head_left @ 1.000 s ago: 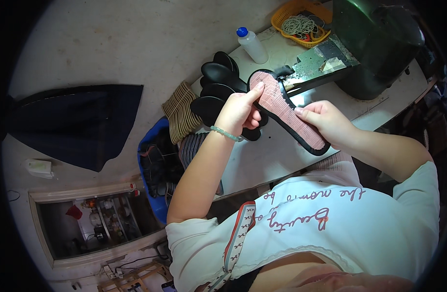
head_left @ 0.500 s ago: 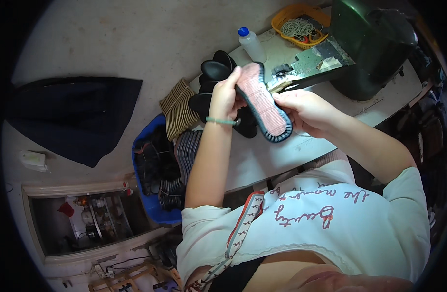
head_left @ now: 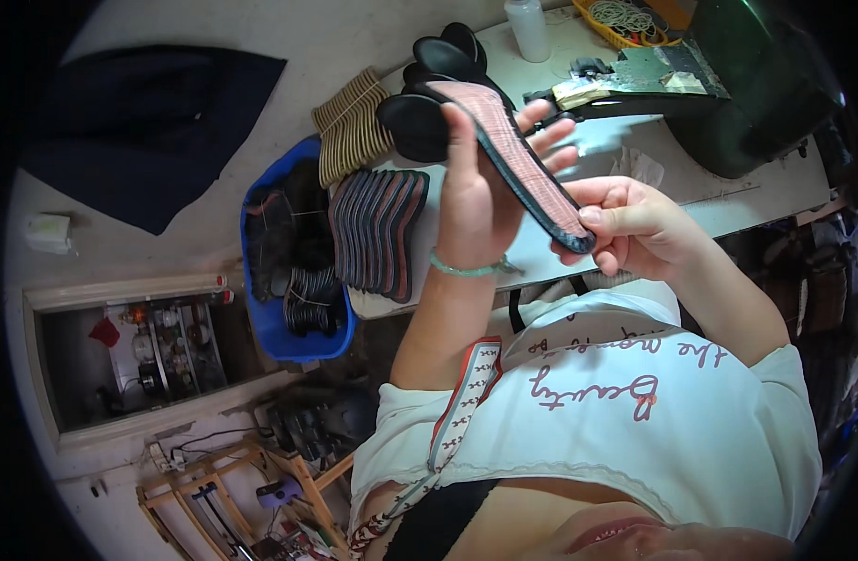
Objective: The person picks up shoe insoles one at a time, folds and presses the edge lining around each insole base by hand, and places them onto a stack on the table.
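Observation:
A pink woven shoe sole with a dark bound edge slants across in front of me. Its far end lies over the palm of my left hand, the thumb along one side and the fingers spread out past the other. My right hand pinches the near end between thumb and fingers. Beyond the hands is the green arm of a machine, apart from the sole. Left of my left wrist, several similar soles stand in a row on the white table.
A blue tub holds dark bundles. Beside it lie a tied tan bundle and glossy black rounded pieces. At the back are a white bottle and a yellow basket of cord. The machine's green body stands at right.
The sole has come away from the machine arm, toward me. My left fingers have spread out beneath it, and my right hand has shifted to its near end. The view has shifted too.

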`<action>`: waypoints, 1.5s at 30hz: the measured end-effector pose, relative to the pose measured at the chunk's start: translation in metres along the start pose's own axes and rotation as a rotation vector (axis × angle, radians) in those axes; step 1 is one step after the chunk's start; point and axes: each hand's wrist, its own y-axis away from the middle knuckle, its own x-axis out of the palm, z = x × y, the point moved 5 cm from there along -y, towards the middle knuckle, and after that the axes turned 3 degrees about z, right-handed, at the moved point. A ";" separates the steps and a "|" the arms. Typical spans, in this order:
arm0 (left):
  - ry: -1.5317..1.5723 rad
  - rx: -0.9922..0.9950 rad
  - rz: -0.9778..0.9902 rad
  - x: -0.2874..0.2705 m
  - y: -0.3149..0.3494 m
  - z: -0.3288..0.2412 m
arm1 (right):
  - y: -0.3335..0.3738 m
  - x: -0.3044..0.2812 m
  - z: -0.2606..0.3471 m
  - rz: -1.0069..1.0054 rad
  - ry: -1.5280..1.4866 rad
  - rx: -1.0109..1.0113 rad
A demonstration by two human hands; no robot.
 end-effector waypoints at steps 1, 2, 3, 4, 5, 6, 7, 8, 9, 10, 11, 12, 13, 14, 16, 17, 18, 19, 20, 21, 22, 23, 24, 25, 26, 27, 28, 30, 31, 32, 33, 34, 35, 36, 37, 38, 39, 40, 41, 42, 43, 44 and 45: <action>0.116 0.013 -0.022 0.005 0.005 -0.001 | 0.000 0.002 -0.006 0.019 -0.068 0.017; 0.264 0.027 0.054 -0.003 0.005 0.002 | 0.001 0.004 -0.011 0.038 -0.135 0.033; 0.412 0.042 0.131 -0.005 0.004 0.000 | 0.001 0.007 -0.013 0.042 -0.131 0.041; 0.359 0.090 0.128 -0.004 0.008 0.001 | 0.003 0.009 -0.013 0.029 -0.054 0.041; 0.305 0.137 0.126 0.000 0.013 0.002 | 0.003 0.010 -0.012 0.016 0.024 0.039; 0.154 0.184 0.155 0.006 0.015 0.003 | 0.004 -0.003 -0.011 -0.076 0.240 0.038; 0.022 0.251 0.142 0.008 0.018 0.003 | 0.003 -0.011 -0.012 -0.070 0.244 0.042; -0.093 0.293 0.125 0.009 0.021 0.004 | 0.004 -0.023 -0.002 -0.213 0.477 -0.158; -0.203 0.329 0.108 0.008 0.024 0.005 | 0.007 -0.024 0.011 -0.360 0.706 -0.360; -0.199 0.330 0.107 0.010 0.027 0.007 | 0.012 -0.019 0.018 -0.379 0.604 -0.379; -0.218 0.320 0.068 0.012 0.030 0.009 | 0.013 -0.009 0.025 -0.338 0.580 -0.446; -0.234 0.307 0.035 0.015 0.032 0.011 | 0.016 0.003 0.029 -0.312 0.585 -0.536; -0.229 0.304 0.040 0.019 0.033 0.013 | 0.019 0.014 0.033 -0.283 0.589 -0.624; -0.222 0.300 0.027 0.021 0.034 0.014 | 0.018 0.018 0.034 -0.291 0.592 -0.624; -0.216 0.276 0.012 0.025 0.038 0.015 | 0.018 0.027 0.035 -0.189 0.597 -0.618; -0.211 0.274 0.016 0.027 0.039 0.014 | 0.020 0.026 0.037 -0.195 0.601 -0.618; -0.180 0.254 -0.010 0.026 0.040 0.014 | 0.021 0.024 0.038 -0.209 0.594 -0.627; -0.149 0.234 -0.037 0.024 0.042 0.013 | 0.021 0.022 0.039 -0.223 0.587 -0.636; -0.191 0.201 -0.006 0.023 0.043 0.010 | 0.022 0.018 0.038 -0.262 0.600 -0.624; -0.188 0.199 -0.005 0.024 0.045 0.009 | 0.024 0.017 0.038 -0.265 0.601 -0.622; -0.184 0.197 -0.015 0.026 0.047 0.008 | 0.023 0.014 0.035 -0.260 0.544 -0.579; -0.179 0.196 -0.024 0.029 0.049 0.007 | 0.023 0.012 0.033 -0.255 0.487 -0.535; -0.180 0.163 -0.021 0.033 0.050 0.006 | 0.022 0.009 0.031 -0.259 0.457 -0.542; -0.176 0.160 -0.019 0.034 0.051 0.007 | 0.022 0.009 0.031 -0.264 0.459 -0.542; -0.203 0.167 -0.020 0.034 0.052 0.008 | 0.022 0.008 0.030 -0.261 0.430 -0.512; -0.232 0.175 -0.026 0.034 0.053 0.009 | 0.021 0.008 0.030 -0.253 0.400 -0.481; -0.267 0.173 -0.026 0.036 0.055 0.009 | 0.022 0.008 0.032 -0.256 0.401 -0.480; -0.326 0.191 -0.042 0.041 0.058 0.007 | 0.024 0.012 0.033 -0.248 0.427 -0.394; -0.388 0.209 -0.060 0.043 0.060 0.005 | 0.025 0.014 0.033 -0.248 0.428 -0.393; -0.387 0.211 -0.060 0.044 0.063 0.004 | 0.026 0.015 0.032 -0.244 0.426 -0.360; -0.374 0.183 -0.046 0.044 0.062 0.004 | 0.026 0.014 0.031 -0.246 0.426 -0.330; -0.361 0.156 -0.032 0.044 0.061 0.005 | 0.026 0.012 0.032 -0.249 0.429 -0.332; -0.358 0.156 -0.027 0.044 0.060 0.006 | 0.026 0.011 0.033 -0.243 0.451 -0.337; -0.350 0.135 -0.045 0.042 0.060 0.008 | 0.026 0.011 0.033 -0.231 0.472 -0.340; -0.343 0.112 -0.063 0.040 0.060 0.010 | 0.025 0.012 0.033 -0.230 0.473 -0.339; -0.342 0.113 -0.063 0.038 0.059 0.012 | 0.024 0.015 0.037 -0.288 0.532 -0.416; -0.347 0.094 -0.073 0.034 0.059 0.014 | 0.023 0.018 0.041 -0.344 0.590 -0.492; -0.349 0.086 -0.080 0.028 0.059 0.017 | 0.023 0.023 0.043 -0.346 0.579 -0.493; -0.351 0.075 -0.087 0.022 0.060 0.020 | 0.022 0.024 0.040 -0.343 0.579 -0.490; -0.324 0.072 -0.055 0.019 0.060 0.024 | 0.021 0.028 0.040 -0.307 0.601 -0.545; -0.295 0.076 -0.047 0.017 0.060 0.026 | 0.021 0.033 0.039 -0.269 0.623 -0.600; -0.274 0.084 -0.044 0.015 0.061 0.028 | 0.018 0.038 0.037 -0.220 0.645 -0.628; -0.257 0.092 -0.042 0.013 0.060 0.030 | 0.017 0.042 0.036 -0.208 0.680 -0.657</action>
